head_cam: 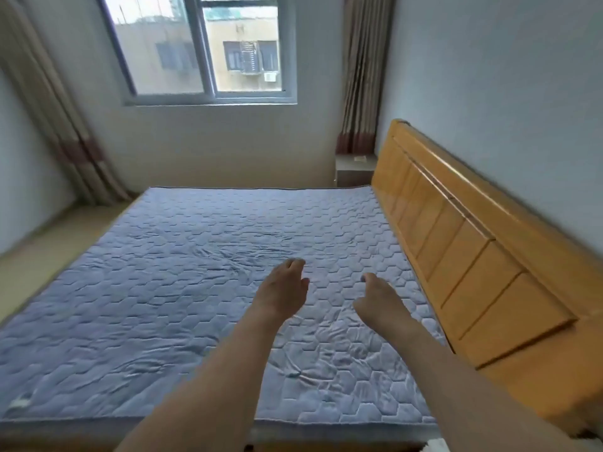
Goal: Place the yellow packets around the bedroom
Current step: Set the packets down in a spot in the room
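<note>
Bedroom: bed [182,256] bare, nightstand [354,168] beyond. Left hand [282,290] and right hand [380,300] outstretched, fingers loose, grasping nothing. Yellow packets: none identifiable; placement progress cannot be judged.

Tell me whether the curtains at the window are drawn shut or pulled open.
Pulled open. The left curtain and right curtain hang bunched at either side, leaving the window glass fully uncovered.

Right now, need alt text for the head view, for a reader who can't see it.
Two bare hands, the left hand and right hand, reach out empty over a blue quilted mattress. A honey-coloured wooden headboard runs along the right, and a grey-framed window between beige curtains faces the camera. No yellow packet is clearly visible.
</note>
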